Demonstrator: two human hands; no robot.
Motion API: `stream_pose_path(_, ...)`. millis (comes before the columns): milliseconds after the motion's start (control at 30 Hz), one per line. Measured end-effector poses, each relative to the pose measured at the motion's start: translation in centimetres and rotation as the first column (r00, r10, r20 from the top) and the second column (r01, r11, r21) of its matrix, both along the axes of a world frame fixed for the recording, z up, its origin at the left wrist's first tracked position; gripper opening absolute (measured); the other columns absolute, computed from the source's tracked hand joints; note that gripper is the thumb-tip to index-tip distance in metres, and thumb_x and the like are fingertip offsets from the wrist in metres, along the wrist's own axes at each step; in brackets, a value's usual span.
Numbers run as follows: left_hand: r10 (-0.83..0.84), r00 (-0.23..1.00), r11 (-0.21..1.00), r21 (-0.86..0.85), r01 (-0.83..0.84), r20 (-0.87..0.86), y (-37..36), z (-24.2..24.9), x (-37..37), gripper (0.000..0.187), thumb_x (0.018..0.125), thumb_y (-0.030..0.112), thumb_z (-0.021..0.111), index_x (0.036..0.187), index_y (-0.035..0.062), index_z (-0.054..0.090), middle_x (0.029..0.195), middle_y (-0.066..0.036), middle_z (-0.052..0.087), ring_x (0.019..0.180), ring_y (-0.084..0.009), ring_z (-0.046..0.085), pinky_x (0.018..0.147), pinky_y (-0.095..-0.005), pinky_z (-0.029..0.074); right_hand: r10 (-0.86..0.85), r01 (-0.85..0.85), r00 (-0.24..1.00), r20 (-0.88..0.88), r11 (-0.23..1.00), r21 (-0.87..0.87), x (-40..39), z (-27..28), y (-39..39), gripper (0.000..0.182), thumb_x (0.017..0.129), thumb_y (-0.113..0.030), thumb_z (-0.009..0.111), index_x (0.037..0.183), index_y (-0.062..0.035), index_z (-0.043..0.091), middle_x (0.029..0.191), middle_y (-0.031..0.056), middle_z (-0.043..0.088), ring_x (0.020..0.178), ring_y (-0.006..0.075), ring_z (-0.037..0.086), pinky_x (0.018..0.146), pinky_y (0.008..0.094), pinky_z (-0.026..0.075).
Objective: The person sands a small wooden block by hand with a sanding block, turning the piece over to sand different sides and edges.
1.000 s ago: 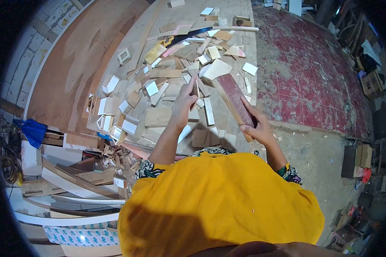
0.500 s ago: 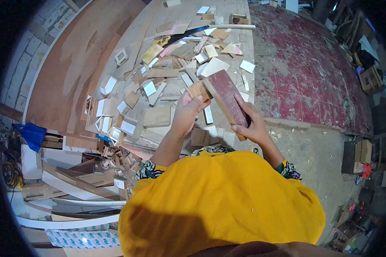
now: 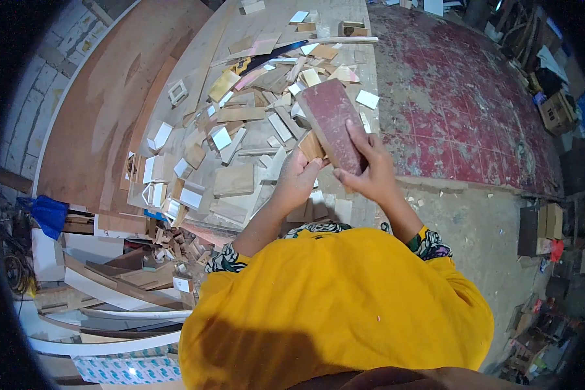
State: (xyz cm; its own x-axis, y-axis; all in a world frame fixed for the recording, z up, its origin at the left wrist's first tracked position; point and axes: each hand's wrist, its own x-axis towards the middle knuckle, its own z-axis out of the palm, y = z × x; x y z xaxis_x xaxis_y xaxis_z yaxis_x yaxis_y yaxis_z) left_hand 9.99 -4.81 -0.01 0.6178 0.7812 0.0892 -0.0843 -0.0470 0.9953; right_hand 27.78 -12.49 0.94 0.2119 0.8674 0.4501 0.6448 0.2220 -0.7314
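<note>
My left hand [image 3: 297, 179] is closed on a small brown wood piece [image 3: 311, 147]. My right hand [image 3: 371, 162] grips the lower part of a long block with a dark red face [image 3: 332, 120]. The block tilts up and to the left, and its left edge meets the small wood piece. Both are held above the workbench [image 3: 205, 58]. Many wood offcuts [image 3: 240, 114] lie on the bench beyond my hands.
A saw [image 3: 273, 55] lies among the offcuts. A large brown board [image 3: 110, 97] stands at the left. Red tiled flooring [image 3: 448, 97] is at the right. Curved boards [image 3: 110, 286] and a blue bag [image 3: 48, 215] are at the lower left.
The red-faced block has moved slightly left and up and turned more of its face to view. The small wood piece in my left hand has turned and sits lower.
</note>
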Motion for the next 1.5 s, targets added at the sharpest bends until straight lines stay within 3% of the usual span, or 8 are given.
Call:
stream_pose_path(433,0.078,0.983,0.952,0.304,-0.024,-0.166,0.8,-1.1,-0.5,0.028,0.09,0.002,0.047,0.117,-0.005,0.051,0.111,-0.012,0.062,0.102,-0.0194,0.059,0.091,-0.0344,0.046,0.184,-0.19,0.98,0.079,0.979,0.073,-1.2,0.5,-0.8,0.089,0.056,-0.037,0.079,0.138,-0.019,0.05,0.1,0.0194,0.056,0.088,0.0371,0.062,0.075,0.0395,0.051)
stream_pose_path(667,-0.06,0.996,0.998,-0.036,0.057,-0.073,0.5,-0.1,-0.6,0.048,0.089,-0.004,0.045,0.136,0.0039,0.041,0.134,-0.008,0.049,0.118,-0.0183,0.052,0.101,-0.034,0.04,-0.002,0.001,1.0,0.026,1.0,0.02,0.7,0.3,0.6,0.088,0.056,-0.036,0.079,0.138,-0.0223,0.05,0.101,0.0196,0.056,0.086,0.0374,0.063,0.074,0.0397,0.052)
stream_pose_path(800,0.106,0.963,0.932,0.361,-0.009,-0.248,0.1,0.2,-0.4,0.028,0.091,0.004,0.046,0.116,-0.0048,0.052,0.115,-0.012,0.059,0.107,-0.0176,0.057,0.094,-0.0331,0.045,0.187,-0.199,0.977,0.107,0.973,0.12,0.2,0.5,-0.4,0.088,0.056,-0.036,0.079,0.138,-0.0234,0.05,0.101,0.019,0.056,0.085,0.0386,0.063,0.073,0.0407,0.052)
stream_pose_path(900,-0.077,0.991,0.994,-0.071,0.085,0.112,-0.4,1.0,0.0,0.044,0.09,-0.002,0.043,0.134,0.0011,0.042,0.129,-0.009,0.053,0.119,-0.0182,0.051,0.103,-0.0353,0.04,0.052,-0.059,0.996,0.072,0.993,0.099,1.2,0.8,0.8,0.088,0.056,-0.036,0.079,0.138,-0.0239,0.049,0.102,0.0183,0.056,0.086,0.0379,0.063,0.074,0.0403,0.052)
stream_pose_path(1100,-0.056,0.96,0.96,0.25,0.128,-0.275,0.4,1.1,-0.7,0.038,0.092,0.0,0.041,0.13,-0.0039,0.042,0.121,-0.01,0.055,0.116,-0.0152,0.052,0.099,-0.0315,0.043,0.148,-0.17,0.974,0.173,0.978,0.118,0.6,1.6,-0.8,0.084,0.058,-0.033,0.079,0.136,-0.0229,0.051,0.101,0.0189,0.055,0.083,0.0367,0.062,0.07,0.04,0.052)
stream_pose_path(1200,-0.029,0.974,0.989,-0.136,0.061,0.224,-1.3,2.4,0.6,0.037,0.092,-0.001,0.041,0.129,-0.0022,0.045,0.12,-0.008,0.057,0.116,-0.0155,0.052,0.099,-0.0315,0.043,-0.018,0.017,1.0,0.014,0.997,0.077,1.8,1.2,0.5,0.085,0.056,-0.034,0.08,0.136,-0.0241,0.052,0.1,0.0189,0.055,0.083,0.0368,0.063,0.071,0.0401,0.052)
stream_pose_path(1433,-0.044,0.951,0.952,0.275,0.132,-0.306,0.6,1.2,-0.7,0.038,0.093,0.002,0.045,0.13,0.0011,0.046,0.124,-0.006,0.056,0.115,-0.0144,0.053,0.1,-0.0322,0.042,0.121,-0.132,0.986,0.118,0.987,0.089,0.9,1.8,-0.5,0.085,0.057,-0.035,0.079,0.137,-0.0251,0.051,0.1,0.0195,0.055,0.081,0.0366,0.062,0.07,0.0399,0.052)
stream_pose_path(1500,-0.02,0.987,0.993,-0.109,0.037,0.161,-0.3,1.6,0.4,0.032,0.091,0.0,0.047,0.122,0.0017,0.054,0.117,-0.004,0.06,0.109,-0.0123,0.054,0.094,-0.0304,0.043,-0.028,0.023,0.997,0.073,0.997,0.073,1.5,1.8,0.4,0.086,0.057,-0.035,0.079,0.138,-0.0253,0.049,0.1,0.0193,0.055,0.081,0.0369,0.062,0.072,0.0397,0.052)
